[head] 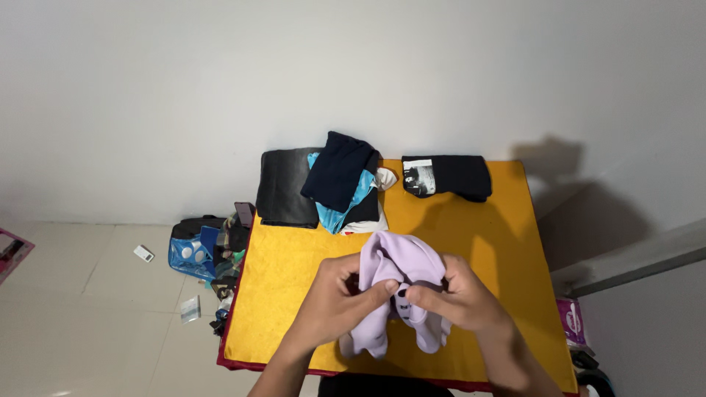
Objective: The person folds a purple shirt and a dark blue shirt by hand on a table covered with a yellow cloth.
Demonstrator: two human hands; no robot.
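Both hands grasp a lilac garment (pixel 401 283) above the near edge of the table: the left hand (pixel 346 290) pinches a fold with thumb and fingers, and the right hand (pixel 456 294) grips the cloth just beside it, thumb tips almost touching. The garment sits at about 6 o'clock on the table, bunched, with two loose ends hanging toward the person.

The hanging ends look likely to slide off the near edge, since most of the cloth is lifted rather than lying flat. With both grips so close together, the bunch could also twist or unfold unevenly if one hand lets go.

The table is covered by a yellow cloth (pixel 471 235) with a dark red border. At 11 o'clock lies a stack (pixel 338 180) of dark and blue clothes on a black folded piece; at 1 o'clock a folded black item (pixel 448 176) with a pale label. A plain white wall stands behind. To the left, on pale floor tiles, sit a blue bag (pixel 193 254) and small scattered bits.
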